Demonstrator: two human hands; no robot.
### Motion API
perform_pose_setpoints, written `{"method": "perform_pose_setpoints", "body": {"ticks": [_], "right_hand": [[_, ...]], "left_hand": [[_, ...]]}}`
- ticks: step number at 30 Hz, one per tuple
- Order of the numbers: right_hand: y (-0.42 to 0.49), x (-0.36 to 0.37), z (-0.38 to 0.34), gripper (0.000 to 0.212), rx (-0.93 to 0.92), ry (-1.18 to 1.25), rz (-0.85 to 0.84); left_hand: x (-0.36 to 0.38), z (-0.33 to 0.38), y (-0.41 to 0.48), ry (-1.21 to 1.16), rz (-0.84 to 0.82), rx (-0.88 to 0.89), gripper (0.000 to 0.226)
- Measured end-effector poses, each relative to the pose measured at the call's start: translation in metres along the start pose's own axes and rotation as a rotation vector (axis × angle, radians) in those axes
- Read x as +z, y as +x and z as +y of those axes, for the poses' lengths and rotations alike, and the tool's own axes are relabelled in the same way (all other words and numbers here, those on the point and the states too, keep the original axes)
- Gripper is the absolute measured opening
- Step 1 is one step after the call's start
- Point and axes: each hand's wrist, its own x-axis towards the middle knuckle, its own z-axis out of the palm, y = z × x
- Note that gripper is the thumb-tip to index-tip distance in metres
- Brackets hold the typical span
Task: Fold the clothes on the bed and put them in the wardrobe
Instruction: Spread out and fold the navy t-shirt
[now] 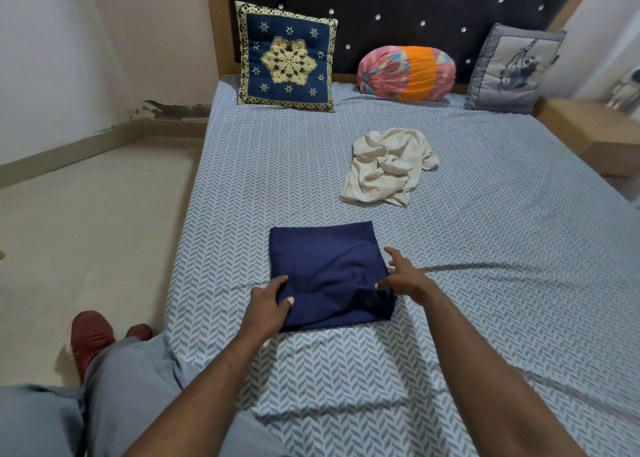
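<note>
A navy blue garment [325,266], folded into a rough square, lies on the bed [502,249] near its front edge. My left hand [268,299] grips its near left corner, thumb on top and fingers curled at the edge. At the garment's right edge my right hand [401,273] pinches the cloth with thumb and forefinger while the other fingers are spread. A crumpled cream garment [388,164] lies unfolded farther back, in the middle of the bed. No wardrobe is in view.
Against the dark studded headboard [398,10] lean a blue and gold cushion [285,57], a pink and orange bolster [405,72] and a grey cushion [512,69]. A wooden side table [595,124] stands at the right. Bare floor [86,221] lies left of the bed.
</note>
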Motion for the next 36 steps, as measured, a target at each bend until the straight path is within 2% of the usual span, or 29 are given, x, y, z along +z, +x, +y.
{"method": "perform_pose_setpoints", "body": {"ticks": [4, 7, 10, 13, 15, 21, 22, 24, 28, 32, 34, 36], "right_hand": [[-0.007, -0.005, 0.017, 0.096, 0.008, 0.087, 0.036], [-0.006, 0.003, 0.033, 0.099, 0.009, -0.141, 0.171], [-0.002, 0.010, 0.039, 0.082, 0.021, -0.269, 0.261], [-0.004, 0.013, 0.033, 0.050, 0.079, -0.368, 0.245], [-0.007, 0.014, 0.026, 0.038, 0.126, -0.347, 0.218], [-0.006, 0.022, 0.019, 0.048, 0.225, -0.250, 0.198], [-0.010, 0.024, 0.014, 0.045, 0.230, -0.187, 0.166], [-0.023, 0.028, -0.001, 0.016, 0.321, -0.060, 0.045], [-0.042, 0.044, -0.019, 0.020, 0.440, -0.053, -0.343], [-0.054, 0.066, -0.035, 0.014, 0.382, -0.192, -0.647], [-0.056, 0.070, -0.047, 0.019, 0.334, -0.278, -0.673], [-0.053, 0.072, -0.060, 0.023, 0.210, -0.301, -0.582]], "left_hand": [[0.003, 0.005, 0.004, 0.011, -0.061, 0.012, 0.076], [0.004, 0.004, 0.003, 0.067, -0.080, 0.007, 0.086], [0.001, 0.014, 0.002, 0.052, -0.092, 0.006, 0.090], [-0.003, 0.019, 0.003, -0.127, -0.119, -0.030, 0.094], [-0.006, 0.017, 0.006, -0.287, -0.149, -0.049, 0.095], [-0.011, 0.027, 0.004, -0.620, -0.280, -0.210, 0.067], [-0.014, 0.028, 0.003, -0.612, -0.277, -0.227, 0.062], [-0.029, 0.028, 0.001, -0.531, -0.251, -0.222, 0.060], [-0.076, 0.009, 0.005, -0.307, -0.231, -0.154, 0.063], [-0.126, -0.027, 0.011, -0.085, -0.179, -0.184, 0.063], [-0.141, -0.044, 0.016, 0.042, -0.174, -0.223, 0.061], [-0.147, -0.050, 0.017, 0.273, -0.134, -0.250, 0.057]]}}
